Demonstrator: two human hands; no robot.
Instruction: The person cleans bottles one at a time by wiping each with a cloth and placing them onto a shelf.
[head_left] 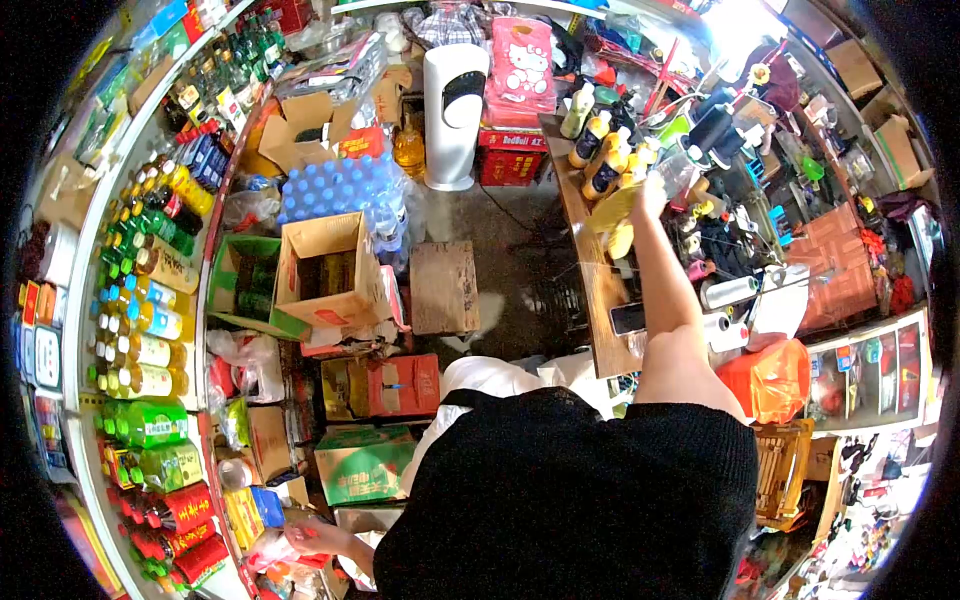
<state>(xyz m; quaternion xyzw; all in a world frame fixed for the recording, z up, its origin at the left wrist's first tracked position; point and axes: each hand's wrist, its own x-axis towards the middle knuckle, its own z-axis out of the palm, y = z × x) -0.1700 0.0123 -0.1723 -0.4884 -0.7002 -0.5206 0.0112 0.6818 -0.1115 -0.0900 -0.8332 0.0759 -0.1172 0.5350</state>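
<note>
The back of a black knit top (570, 490) fills the space nearest the camera, its wearer facing a narrow, cluttered shop. The right hand (650, 195) reaches out over a brown wooden table (602, 290), closed on a yellow cloth (612, 215); the fingers are partly hidden and blurred. The cloth is plain, thin-looking and crumpled, bunched at the hand, with a loose flap spreading toward the table's left edge, around halfway along it. Just beyond it, towards the far left corner, stand dark bottles with yellowish tops (604, 168). A dark phone (628, 319) lies close to the near left corner. The left hand (312, 538) is low at the left, fingers loosely curved beside a pinkish plastic bag (272, 552); whether it grips anything, I cannot tell.
</note>
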